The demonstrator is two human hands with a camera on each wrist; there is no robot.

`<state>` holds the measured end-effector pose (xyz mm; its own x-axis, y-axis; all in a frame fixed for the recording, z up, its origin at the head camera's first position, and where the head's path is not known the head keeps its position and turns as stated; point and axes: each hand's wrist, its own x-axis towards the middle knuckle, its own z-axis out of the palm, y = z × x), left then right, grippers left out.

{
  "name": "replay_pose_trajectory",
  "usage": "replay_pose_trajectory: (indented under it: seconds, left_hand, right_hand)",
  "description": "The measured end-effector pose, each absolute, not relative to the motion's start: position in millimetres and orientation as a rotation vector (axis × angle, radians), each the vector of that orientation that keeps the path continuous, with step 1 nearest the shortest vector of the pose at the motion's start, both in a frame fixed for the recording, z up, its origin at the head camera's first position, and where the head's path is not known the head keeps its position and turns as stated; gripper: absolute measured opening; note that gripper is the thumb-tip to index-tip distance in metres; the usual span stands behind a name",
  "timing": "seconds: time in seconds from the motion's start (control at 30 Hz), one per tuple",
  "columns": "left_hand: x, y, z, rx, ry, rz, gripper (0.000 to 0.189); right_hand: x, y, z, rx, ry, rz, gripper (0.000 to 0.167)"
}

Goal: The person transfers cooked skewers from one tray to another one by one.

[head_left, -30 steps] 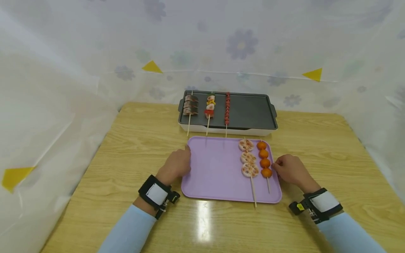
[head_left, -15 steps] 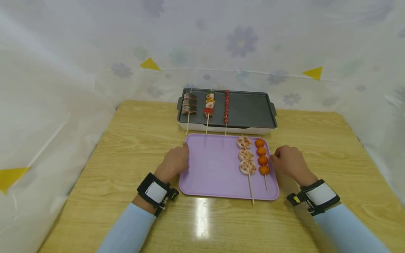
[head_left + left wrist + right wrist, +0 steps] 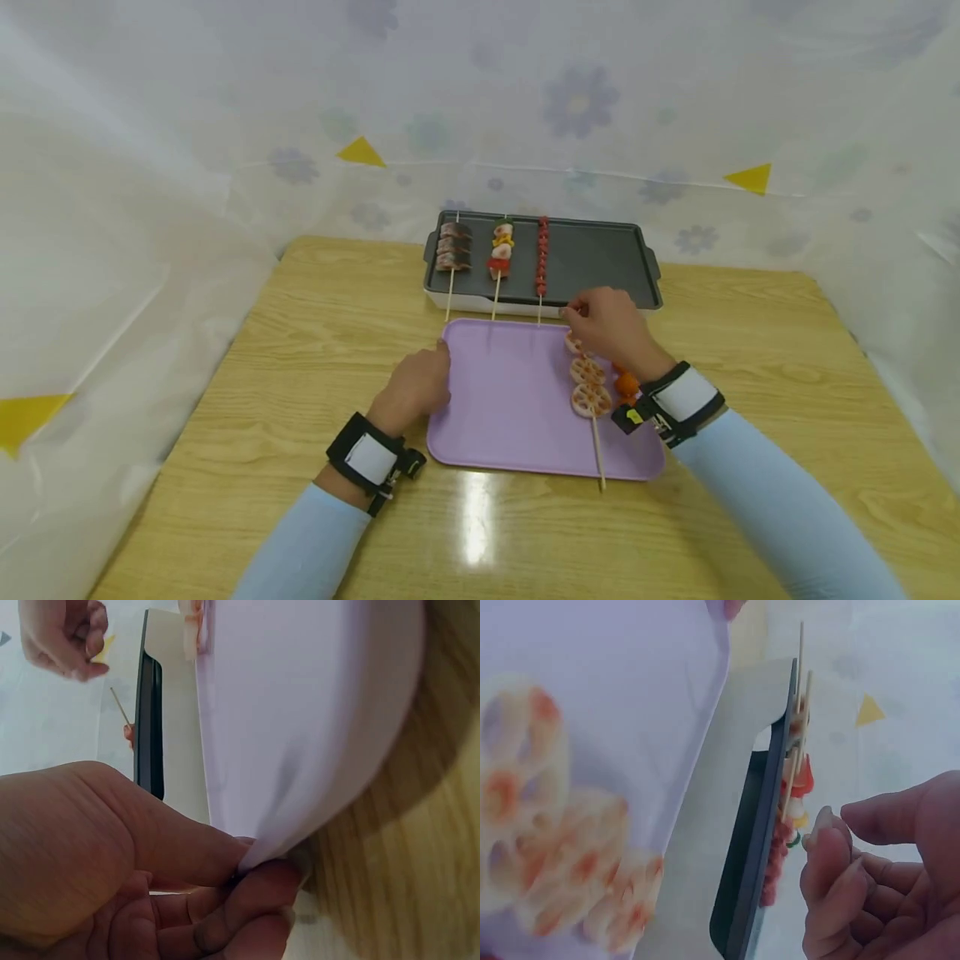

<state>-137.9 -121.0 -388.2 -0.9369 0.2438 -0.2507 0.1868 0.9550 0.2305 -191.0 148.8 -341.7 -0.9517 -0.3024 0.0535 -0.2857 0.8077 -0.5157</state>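
Observation:
My left hand (image 3: 417, 385) pinches the left edge of a purple tray (image 3: 510, 392) between thumb and fingers, as the left wrist view shows. On the tray's right side lies a lotus root slice skewer (image 3: 588, 372), its stick reaching past the front rim. Beside it is a skewer of orange balls (image 3: 627, 385), partly hidden under my right forearm. My right hand (image 3: 611, 329) hovers above the tray's far edge, near the grill. In the right wrist view its fingers are loosely bent, thumb and fingertips apart, with nothing between them.
Behind the tray stands a dark grill plate (image 3: 592, 258) on a white base. On its left half lie a fish-like skewer (image 3: 453, 247), a mixed skewer (image 3: 501, 250) and a thin red skewer (image 3: 542, 257), handles overhanging the front. A floral sheet (image 3: 577, 100) hangs behind the wooden table (image 3: 337, 333).
My right hand has left the tray's right edge and moved up and left, over the far end of the skewers. The left hand keeps its grip on the tray's left edge.

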Motion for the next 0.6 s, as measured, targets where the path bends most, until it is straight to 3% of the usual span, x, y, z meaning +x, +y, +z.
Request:
replay_pose_trajectory:
  seconds: [0.43,0.6]
  left_hand:
    - [-138.3,-120.8,-390.0,0.281,2.826,0.299,0.067]
    - [-138.2,-121.2,-389.3,0.305,2.837,0.291,0.065]
  right_hand:
    - [-216.7,121.8,-359.4,-0.353,2.863,-0.977,0.050]
    - [-219.7,114.4,-357.8,-0.285,2.834,-1.006,0.046]
